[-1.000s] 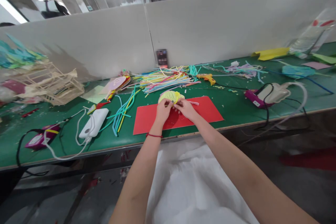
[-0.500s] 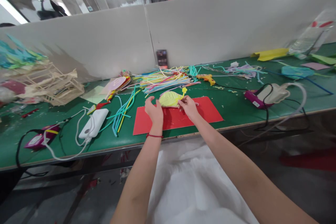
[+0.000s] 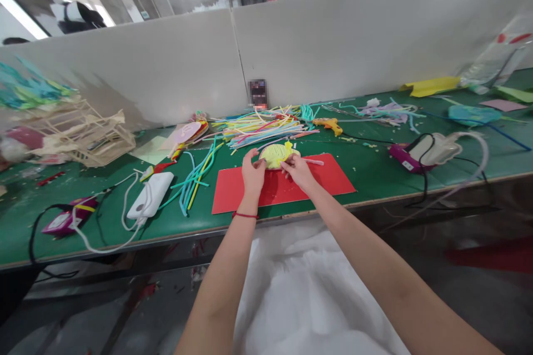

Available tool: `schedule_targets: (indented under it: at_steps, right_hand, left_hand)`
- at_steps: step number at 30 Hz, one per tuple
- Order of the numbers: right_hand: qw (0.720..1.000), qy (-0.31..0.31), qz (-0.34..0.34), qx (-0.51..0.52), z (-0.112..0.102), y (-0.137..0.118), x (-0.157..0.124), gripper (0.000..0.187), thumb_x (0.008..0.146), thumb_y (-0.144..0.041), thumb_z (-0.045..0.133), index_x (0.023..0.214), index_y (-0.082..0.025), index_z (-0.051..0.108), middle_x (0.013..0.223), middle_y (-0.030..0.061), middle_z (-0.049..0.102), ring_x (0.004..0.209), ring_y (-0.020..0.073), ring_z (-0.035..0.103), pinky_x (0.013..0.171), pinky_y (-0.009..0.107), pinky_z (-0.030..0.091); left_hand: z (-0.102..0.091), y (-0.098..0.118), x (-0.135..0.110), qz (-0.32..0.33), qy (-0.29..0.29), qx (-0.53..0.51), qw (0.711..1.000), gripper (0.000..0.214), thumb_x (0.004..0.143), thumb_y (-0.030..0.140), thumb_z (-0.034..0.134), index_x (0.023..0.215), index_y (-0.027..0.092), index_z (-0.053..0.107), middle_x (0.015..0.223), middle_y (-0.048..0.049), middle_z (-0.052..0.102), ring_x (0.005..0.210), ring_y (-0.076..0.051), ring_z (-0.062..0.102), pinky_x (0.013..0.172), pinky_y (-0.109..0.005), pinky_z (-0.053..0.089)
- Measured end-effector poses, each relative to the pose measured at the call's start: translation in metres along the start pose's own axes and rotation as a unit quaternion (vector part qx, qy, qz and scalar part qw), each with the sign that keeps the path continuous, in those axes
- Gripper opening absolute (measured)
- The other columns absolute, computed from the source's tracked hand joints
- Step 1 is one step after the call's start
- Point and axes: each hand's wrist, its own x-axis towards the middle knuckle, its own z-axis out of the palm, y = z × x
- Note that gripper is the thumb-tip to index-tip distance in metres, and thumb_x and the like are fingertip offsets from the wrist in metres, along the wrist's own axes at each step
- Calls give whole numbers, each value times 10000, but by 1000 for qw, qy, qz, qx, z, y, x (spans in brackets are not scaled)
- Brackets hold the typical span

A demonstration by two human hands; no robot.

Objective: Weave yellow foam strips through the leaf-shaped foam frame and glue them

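A rounded yellow craft piece (image 3: 273,156), ridged and seemingly made of pipe cleaners, is held over a red sheet (image 3: 283,191). My left hand (image 3: 252,175) is at the piece's left edge, thumb and fingers curled around it. On the other side my right hand (image 3: 298,172) pinches the right edge near a small yellow knot. A pale pink strip (image 3: 314,162) sticks out to the right beyond my right hand. My fingertips are partly hidden behind the hands, and the lower rim of the piece is covered.
Behind the sheet lies a heap of coloured pipe cleaners (image 3: 258,127), with an orange glue gun (image 3: 330,125) at its right. Loose teal and yellow stems (image 3: 194,180), a white power bank (image 3: 150,195) and cables lie left. A stick model (image 3: 89,136) stands far left.
The yellow piece has shifted slightly right and turned, its small knot now lower, near my right fingers. My left hand has moved right and closed in on the left edge.
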Motion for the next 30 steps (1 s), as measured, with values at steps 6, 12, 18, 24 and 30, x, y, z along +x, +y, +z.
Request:
schedule_targets:
  at_steps: [6,12,18,24,30]
  right_hand:
    - [1000,-10,-3,-3,0,4,2,280,663,-355,607,696,-203,375,593,-41,550,430,79,488,341,190,372]
    - [1000,-20,-4,-1,0,5,2,298,663,-364,618,692,-210,364,596,-33,561,428,81,484,343,192,360]
    - [999,-37,11,-5,0,6,5,297,647,-372,632,687,-209,387,577,-30,553,425,88,485,353,203,359]
    - [999,-42,9,-2,0,7,5,321,639,-410,643,691,-207,400,596,-21,570,426,91,486,370,218,369]
    - [999,-37,-3,21,-1,3,2,356,612,-460,656,711,-200,435,607,-20,584,429,84,484,372,213,367]
  left_hand:
    - [1,-10,0,13,66,144,987,339,738,180,516,1076,202,513,1056,-104,606,1097,-226,505,1013,-475,271]
    - [3,-8,-1,18,-43,202,978,214,734,193,533,941,223,581,1023,-84,644,1059,-252,536,1022,-562,171]
    - [6,1,-1,28,-80,6,996,370,709,133,549,1072,193,511,962,-58,634,878,-151,609,835,-320,470]
    - [10,1,-1,3,-122,-76,990,521,673,152,629,1159,204,448,1078,-85,590,790,-126,629,751,-290,512]
    - [8,-8,3,-14,-179,-189,965,641,630,244,695,1204,189,414,1123,-123,596,961,-195,608,849,-355,489]
